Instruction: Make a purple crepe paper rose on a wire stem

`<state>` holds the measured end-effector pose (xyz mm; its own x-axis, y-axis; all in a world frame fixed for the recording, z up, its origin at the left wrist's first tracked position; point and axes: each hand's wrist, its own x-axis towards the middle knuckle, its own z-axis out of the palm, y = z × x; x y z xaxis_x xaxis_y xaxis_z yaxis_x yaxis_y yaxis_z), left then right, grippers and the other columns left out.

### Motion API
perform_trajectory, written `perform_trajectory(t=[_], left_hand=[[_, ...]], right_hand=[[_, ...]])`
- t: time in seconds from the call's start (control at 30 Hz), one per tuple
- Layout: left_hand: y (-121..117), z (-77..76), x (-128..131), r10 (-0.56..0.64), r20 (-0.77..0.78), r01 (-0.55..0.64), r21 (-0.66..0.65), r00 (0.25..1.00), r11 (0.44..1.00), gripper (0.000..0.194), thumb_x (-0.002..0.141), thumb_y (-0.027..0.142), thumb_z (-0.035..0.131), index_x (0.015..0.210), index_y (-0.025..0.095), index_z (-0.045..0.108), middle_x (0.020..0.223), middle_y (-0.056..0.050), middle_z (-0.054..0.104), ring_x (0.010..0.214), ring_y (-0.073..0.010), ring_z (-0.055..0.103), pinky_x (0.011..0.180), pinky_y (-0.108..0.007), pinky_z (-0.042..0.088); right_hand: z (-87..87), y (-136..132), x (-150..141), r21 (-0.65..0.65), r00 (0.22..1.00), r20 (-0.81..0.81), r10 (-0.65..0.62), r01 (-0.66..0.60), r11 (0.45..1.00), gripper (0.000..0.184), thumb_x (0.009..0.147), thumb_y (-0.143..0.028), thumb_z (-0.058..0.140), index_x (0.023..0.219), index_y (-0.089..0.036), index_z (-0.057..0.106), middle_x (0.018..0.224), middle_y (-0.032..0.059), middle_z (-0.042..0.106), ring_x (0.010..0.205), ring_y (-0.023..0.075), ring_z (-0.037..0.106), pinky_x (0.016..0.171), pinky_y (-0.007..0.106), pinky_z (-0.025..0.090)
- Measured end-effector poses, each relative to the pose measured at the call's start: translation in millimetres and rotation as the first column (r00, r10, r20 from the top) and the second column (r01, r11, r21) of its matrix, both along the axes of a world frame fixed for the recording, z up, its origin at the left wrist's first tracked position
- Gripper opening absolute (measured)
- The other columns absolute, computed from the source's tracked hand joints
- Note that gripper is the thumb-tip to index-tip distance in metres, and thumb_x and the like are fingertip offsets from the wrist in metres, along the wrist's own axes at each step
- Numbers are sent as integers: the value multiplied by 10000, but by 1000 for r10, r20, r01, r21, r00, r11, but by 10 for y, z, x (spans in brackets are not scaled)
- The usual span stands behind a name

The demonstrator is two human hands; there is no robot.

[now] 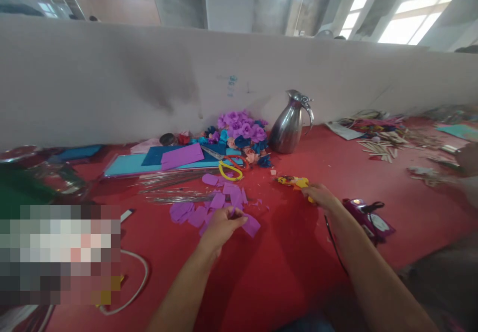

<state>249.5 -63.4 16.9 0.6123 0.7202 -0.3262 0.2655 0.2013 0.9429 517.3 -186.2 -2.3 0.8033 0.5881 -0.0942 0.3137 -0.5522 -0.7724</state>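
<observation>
My left hand (220, 232) pinches a small purple paper piece (251, 226) between thumb and fingers, just above the red tabletop. Farther right, my right hand (321, 196) is wrapped around the back of a yellow glue gun (293, 181), whose nozzle points left. Loose cut purple paper pieces (197, 216) lie beside and behind my left hand. Beyond them rest scissors (230, 171) with a red and a yellow handle loop. A bunch of purple, blue and peach paper flowers (242, 129) stands against the wall.
Thin metal wires (172, 199) lie left of the paper. Behind are blue and purple sheets (182, 156). A steel jug (288, 129) stands by the white partition. A purple box with a cord (369, 221) sits beside my right forearm. Wooden sticks (386, 148) and a person's hand (468, 160) are at right.
</observation>
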Motion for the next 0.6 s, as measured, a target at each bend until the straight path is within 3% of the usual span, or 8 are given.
perform_trajectory(t=[0.13, 0.27, 0.4, 0.6], left_hand=[[32, -80, 7, -6, -36, 7, 36, 999, 999, 98, 540, 235, 705, 581, 183, 633, 588, 10, 615, 605, -148, 538, 646, -267, 375], [34, -150, 11, -15, -83, 25, 119, 996, 993, 34, 564, 196, 670, 592, 184, 654, 628, -21, 655, 638, -177, 572, 653, -280, 386], [38, -202, 17, -16, -112, 39, 211, 994, 977, 16, 597, 187, 650, 582, 186, 643, 607, -20, 650, 611, -176, 563, 606, -270, 372], [55, -255, 28, -20, -142, 56, 252, 990, 966, 39, 621, 195, 637, 585, 192, 621, 604, -16, 640, 596, -172, 556, 578, -264, 361]], right_hand=[[152, -160, -193, 87, 974, -221, 53, -35, 996, 34, 576, -216, 509, 610, -225, 511, 523, -5, 563, 503, 148, 549, 458, 245, 385], [291, -425, -486, 343, 822, -510, 254, -77, 936, 335, 585, -237, 636, 911, -214, 563, 833, 64, 674, 761, 197, 638, 642, 287, 480], [292, -655, -748, 348, 814, -472, 339, -181, 920, 359, 661, -343, 721, 950, -208, 558, 753, 6, 619, 662, 146, 577, 569, 248, 425], [181, -793, -1039, 299, 835, -390, 388, -284, 911, 267, 805, -455, 600, 859, -209, 511, 611, -29, 540, 553, 129, 513, 543, 258, 406]])
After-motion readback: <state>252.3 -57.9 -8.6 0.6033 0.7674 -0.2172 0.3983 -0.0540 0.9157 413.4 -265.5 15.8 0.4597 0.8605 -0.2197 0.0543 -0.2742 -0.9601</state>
